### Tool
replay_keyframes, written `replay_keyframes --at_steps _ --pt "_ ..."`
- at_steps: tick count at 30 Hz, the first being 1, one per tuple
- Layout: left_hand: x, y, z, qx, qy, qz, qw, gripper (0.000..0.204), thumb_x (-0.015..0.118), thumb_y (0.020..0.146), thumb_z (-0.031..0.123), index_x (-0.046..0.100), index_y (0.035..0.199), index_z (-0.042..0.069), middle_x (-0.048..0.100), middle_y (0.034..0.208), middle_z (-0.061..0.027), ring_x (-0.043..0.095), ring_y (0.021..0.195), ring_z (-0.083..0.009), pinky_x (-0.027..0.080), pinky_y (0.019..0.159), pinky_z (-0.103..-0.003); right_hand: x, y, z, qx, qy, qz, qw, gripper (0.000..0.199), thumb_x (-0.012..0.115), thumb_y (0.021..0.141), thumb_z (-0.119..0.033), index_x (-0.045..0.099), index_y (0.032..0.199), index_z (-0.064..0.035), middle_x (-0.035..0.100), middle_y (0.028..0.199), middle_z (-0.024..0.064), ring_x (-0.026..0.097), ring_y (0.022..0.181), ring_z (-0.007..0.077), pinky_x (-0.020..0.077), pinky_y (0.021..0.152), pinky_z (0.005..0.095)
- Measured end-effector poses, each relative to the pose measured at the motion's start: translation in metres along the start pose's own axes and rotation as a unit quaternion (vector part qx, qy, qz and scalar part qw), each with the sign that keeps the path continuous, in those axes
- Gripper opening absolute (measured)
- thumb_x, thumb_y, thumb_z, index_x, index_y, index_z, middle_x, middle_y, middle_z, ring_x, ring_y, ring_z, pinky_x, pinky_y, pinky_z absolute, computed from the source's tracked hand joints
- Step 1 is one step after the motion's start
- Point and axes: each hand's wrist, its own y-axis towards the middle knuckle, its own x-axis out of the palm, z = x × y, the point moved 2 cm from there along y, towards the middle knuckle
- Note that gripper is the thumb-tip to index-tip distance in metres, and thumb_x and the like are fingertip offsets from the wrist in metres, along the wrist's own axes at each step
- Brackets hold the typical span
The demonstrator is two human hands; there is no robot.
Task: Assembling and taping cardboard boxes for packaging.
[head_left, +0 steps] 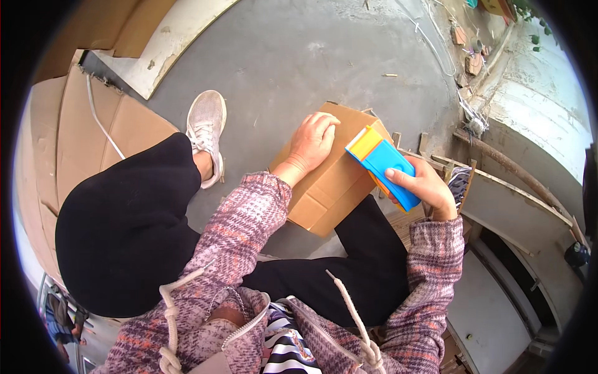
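A flattened cardboard piece is pressed down by the spread, open left hand while a blue box-like tool is gripped in the right hand, seemingly ready to be brought onto the cardboard.

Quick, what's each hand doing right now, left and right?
Left hand: fingers curled, resting palm-down on the cardboard box, not clearly gripping it.
Right hand: closed around the blue and orange tool, holding it above the box.

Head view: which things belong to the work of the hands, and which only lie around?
In use:
- cardboard box, left hand pressing on it
- blue and orange box, held in right hand

Lying about:
- flat cardboard sheets
- white cord
- wooden frame
- brick pieces
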Motion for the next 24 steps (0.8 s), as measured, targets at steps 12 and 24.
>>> replay_keyframes --at_steps 12,24 --pt "-0.011 -0.005 0.025 -0.102 0.128 -0.330 0.930 0.090 0.059 0.078 0.044 0.019 0.144 -0.003 0.022 0.149 -0.0221 0.020 0.140 -0.0299 0.020 0.112 -0.041 -0.005 0.008 0.008 -0.023 -0.026 0.030 0.999 0.056 0.069 0.080 -0.041 0.056 0.106 0.0066 0.063 0.080 0.0095 0.062 0.062 0.0144 0.0514 0.057 0.0258" --pt "0.004 -0.072 0.088 0.414 0.263 -0.387 0.781 0.070 0.058 0.079 0.045 0.043 0.132 0.001 0.036 0.142 -0.0178 0.027 0.136 -0.0299 0.018 0.113 -0.047 -0.012 0.017 0.003 -0.072 -0.139 0.059 0.986 0.078 0.071 0.068 -0.059 0.062 0.105 0.0098 0.066 0.094 0.0187 0.064 0.084 0.0237 0.0509 0.075 0.0335"
